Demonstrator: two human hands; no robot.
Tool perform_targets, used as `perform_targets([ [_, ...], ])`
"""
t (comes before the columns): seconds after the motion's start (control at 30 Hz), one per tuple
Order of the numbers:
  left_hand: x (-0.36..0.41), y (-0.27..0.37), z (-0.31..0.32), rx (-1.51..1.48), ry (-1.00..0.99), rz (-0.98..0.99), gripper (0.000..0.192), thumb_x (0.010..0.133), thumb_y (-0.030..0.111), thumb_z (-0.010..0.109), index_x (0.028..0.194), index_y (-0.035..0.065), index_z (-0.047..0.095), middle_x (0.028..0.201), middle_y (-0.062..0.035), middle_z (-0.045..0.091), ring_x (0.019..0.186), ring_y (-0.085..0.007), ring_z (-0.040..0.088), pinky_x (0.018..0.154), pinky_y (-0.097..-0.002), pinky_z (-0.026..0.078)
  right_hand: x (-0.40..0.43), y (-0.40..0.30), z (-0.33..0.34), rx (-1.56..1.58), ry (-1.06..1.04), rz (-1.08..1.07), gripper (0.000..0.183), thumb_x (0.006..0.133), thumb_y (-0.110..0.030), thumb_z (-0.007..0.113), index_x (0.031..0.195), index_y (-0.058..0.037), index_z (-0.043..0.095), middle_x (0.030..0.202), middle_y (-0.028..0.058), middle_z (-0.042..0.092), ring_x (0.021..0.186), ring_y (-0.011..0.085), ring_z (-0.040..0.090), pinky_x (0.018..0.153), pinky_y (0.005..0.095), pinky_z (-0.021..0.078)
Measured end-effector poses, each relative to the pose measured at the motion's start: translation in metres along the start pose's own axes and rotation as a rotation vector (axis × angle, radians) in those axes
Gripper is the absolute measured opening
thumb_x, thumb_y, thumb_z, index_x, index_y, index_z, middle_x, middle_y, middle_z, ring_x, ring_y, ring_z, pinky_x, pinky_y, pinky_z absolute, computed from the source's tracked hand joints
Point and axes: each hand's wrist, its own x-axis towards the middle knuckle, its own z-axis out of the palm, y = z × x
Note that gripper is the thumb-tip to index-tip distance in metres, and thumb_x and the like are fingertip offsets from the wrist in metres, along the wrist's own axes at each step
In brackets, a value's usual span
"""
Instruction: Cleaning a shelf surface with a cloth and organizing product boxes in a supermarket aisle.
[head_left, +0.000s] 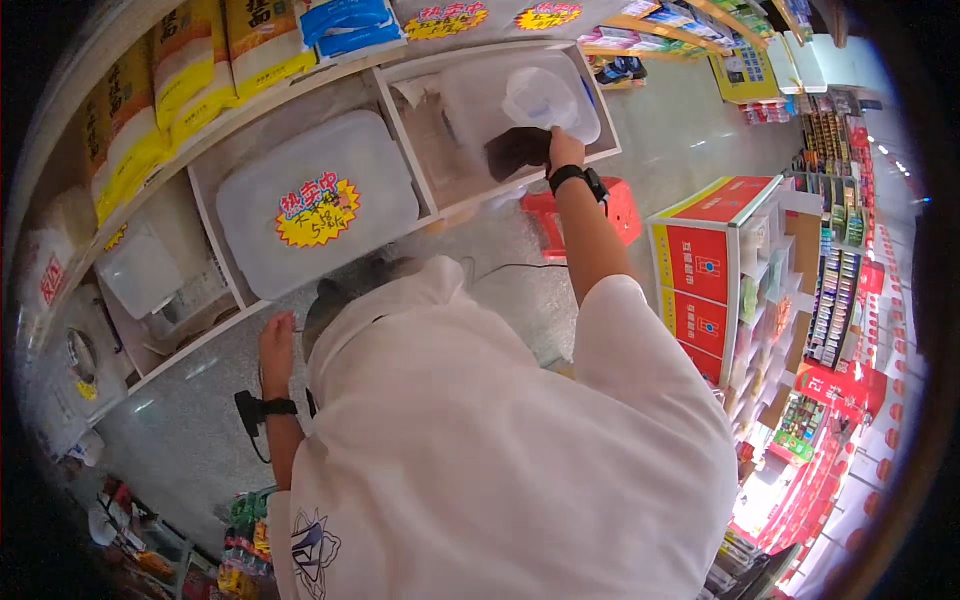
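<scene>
My right hand (564, 150) grips a dark brown cloth (517, 151) over the far bin compartment. The cloth hangs against a translucent plastic lid (480, 90), on which a clear plastic bowl-like container (541, 97) rests. My left hand (277, 334) hangs low at the left, apart from the bins and over the floor. Nothing shows in it, but whether its fingers are spread or closed is unclear. Between the hands, a second translucent lid (330, 165) with a yellow starburst price sign (319, 210) covers the middle compartment.
White wooden dividers (405, 142) separate the bins. Bagged packages (191, 67) line the shelf above. A red plastic stool (622, 214) stands beyond my right forearm, near a red-and-yellow display stand (697, 262). A black cable (517, 265) crosses the floor.
</scene>
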Motion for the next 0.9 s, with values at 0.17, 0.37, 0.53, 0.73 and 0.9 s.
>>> perform_targets([
  [0.17,-0.002,-0.011,-0.01,-0.153,-0.056,-0.078,0.029,0.103,0.023,0.055,0.116,0.0,0.065,0.106,-0.0099,0.068,0.099,-0.018,0.063,0.091,-0.0321,0.048,-0.076,-0.021,-0.024,0.188,0.23,0.092,0.052,0.094,-0.048,0.054,0.099,0.0011,0.07,0.093,0.0304,0.068,0.092,0.0429,0.066,0.085,0.0486,0.0496],
  [0.37,0.016,0.002,-0.03,-0.05,0.083,-0.016,0.025,0.102,0.021,0.056,0.114,0.0007,0.065,0.107,-0.0106,0.067,0.101,-0.0186,0.062,0.09,-0.0307,0.047,-0.224,-0.149,-0.042,0.699,0.006,0.225,0.036,0.096,-0.034,0.061,0.094,0.0005,0.071,0.088,0.0173,0.072,0.085,0.0302,0.066,0.078,0.0397,0.0502],
  [0.53,0.046,0.048,-0.037,0.058,0.148,0.168,0.021,0.1,0.015,0.058,0.114,0.0006,0.064,0.109,-0.0109,0.066,0.104,-0.0221,0.061,0.091,-0.0322,0.047,-0.293,-0.255,0.037,0.577,-0.278,-0.561,0.044,0.084,-0.015,0.068,0.124,-0.0008,0.06,0.126,0.0222,0.057,0.118,0.0394,0.055,0.102,0.0431,0.0446],
  [0.73,0.059,0.091,-0.035,0.326,0.154,0.506,0.031,0.095,0.008,0.057,0.126,0.0031,0.06,0.125,-0.0173,0.059,0.118,-0.036,0.056,0.102,-0.041,0.043,-0.367,-0.317,0.106,0.341,-0.46,-1.259,0.046,0.073,-0.016,0.073,0.119,-0.013,0.067,0.123,0.0163,0.057,0.117,0.0364,0.054,0.093,0.0477,0.0475],
  [0.9,0.065,0.082,-0.023,0.654,0.129,0.624,0.047,0.09,0.009,0.059,0.137,0.0048,0.055,0.144,-0.0184,0.049,0.136,-0.0356,0.045,0.112,-0.05,0.036,-0.375,-0.317,0.097,0.098,-0.537,-1.386,0.038,0.073,-0.02,0.068,0.111,-0.0182,0.073,0.127,0.0112,0.058,0.122,0.0353,0.051,0.098,0.0472,0.0459],
])
